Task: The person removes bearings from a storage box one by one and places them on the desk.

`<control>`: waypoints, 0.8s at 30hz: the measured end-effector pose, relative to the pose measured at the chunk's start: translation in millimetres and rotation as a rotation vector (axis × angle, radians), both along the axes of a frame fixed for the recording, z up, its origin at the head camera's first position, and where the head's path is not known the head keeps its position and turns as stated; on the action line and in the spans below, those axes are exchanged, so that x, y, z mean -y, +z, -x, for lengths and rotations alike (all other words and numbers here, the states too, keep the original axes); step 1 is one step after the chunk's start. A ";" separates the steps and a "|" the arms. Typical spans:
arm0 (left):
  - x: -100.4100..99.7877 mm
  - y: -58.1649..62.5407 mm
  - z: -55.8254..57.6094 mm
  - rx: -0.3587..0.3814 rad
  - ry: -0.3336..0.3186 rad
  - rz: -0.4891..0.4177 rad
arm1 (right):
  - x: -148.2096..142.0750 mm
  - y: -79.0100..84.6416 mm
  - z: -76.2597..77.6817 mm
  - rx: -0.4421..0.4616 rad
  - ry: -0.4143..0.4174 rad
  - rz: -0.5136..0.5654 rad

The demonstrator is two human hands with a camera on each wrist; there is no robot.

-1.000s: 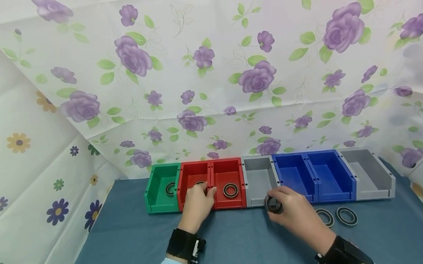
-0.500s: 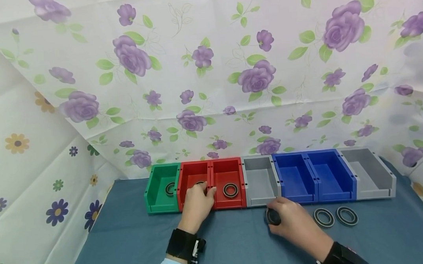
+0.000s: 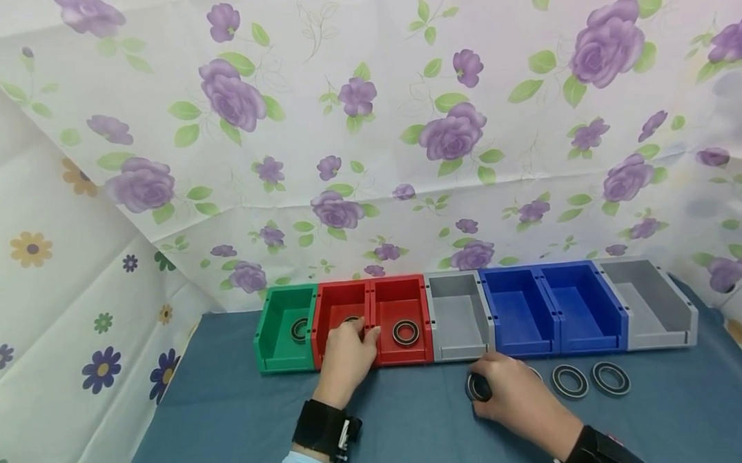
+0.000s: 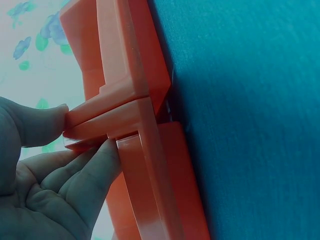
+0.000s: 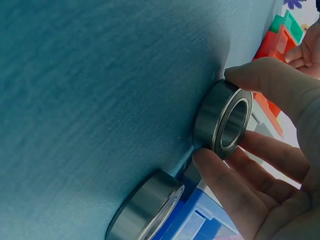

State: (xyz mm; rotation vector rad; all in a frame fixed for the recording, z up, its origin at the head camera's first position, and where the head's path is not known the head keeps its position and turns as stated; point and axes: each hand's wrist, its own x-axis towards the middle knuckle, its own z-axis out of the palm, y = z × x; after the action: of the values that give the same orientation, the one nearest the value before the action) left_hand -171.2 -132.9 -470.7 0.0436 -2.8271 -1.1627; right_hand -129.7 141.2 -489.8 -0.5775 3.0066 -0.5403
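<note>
My left hand (image 3: 347,357) pinches the adjoining side walls of two red bins (image 4: 112,112), thumb on one side and fingers on the other. My right hand (image 3: 518,394) holds a ball bearing (image 5: 210,117) on edge by its rim, close over the blue cloth in front of the middle grey bin (image 3: 459,324). In the right wrist view, another bearing (image 5: 145,205) lies near the fingers. The right red bin contains a bearing (image 3: 405,333); the green bin has one (image 3: 298,330). A bearing (image 3: 351,319) in the left red bin is partly hidden by the left hand.
Right of the right hand lie two bearings (image 3: 610,378) on the blue cloth (image 3: 417,430); a sliver of another shows behind that hand. Two blue bins (image 3: 576,305) and a grey bin (image 3: 651,309) continue the row. A flowered sheet (image 3: 367,142) hangs behind.
My right hand has lowered its bearing from the grey bin's front edge toward me. The bearings at right now show more fully. My left hand has stayed put.
</note>
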 end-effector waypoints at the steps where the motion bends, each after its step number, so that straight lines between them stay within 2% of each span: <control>1: 0.0 0.0 0.2 -0.002 -0.002 0.006 | 0.0 -0.2 -0.1 -0.009 0.003 -0.004; 10: 0.4 0.0 0.6 -0.017 -0.005 0.022 | 0.4 -0.6 -1.1 -0.030 0.009 -0.009; 18: 0.3 -0.6 -0.4 -0.007 -0.006 0.007 | -0.3 0.6 -0.1 0.005 -0.013 -0.034; 24: 1.0 0.4 -0.5 -0.007 -0.008 0.015 | -1.5 10.1 0.6 -0.058 -0.019 -0.011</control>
State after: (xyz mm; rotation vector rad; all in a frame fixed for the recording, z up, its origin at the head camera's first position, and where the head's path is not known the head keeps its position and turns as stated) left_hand -170.7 -134.0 -470.2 0.0267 -2.8327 -1.1402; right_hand -130.2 142.6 -479.7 -0.5741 3.0704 -0.5168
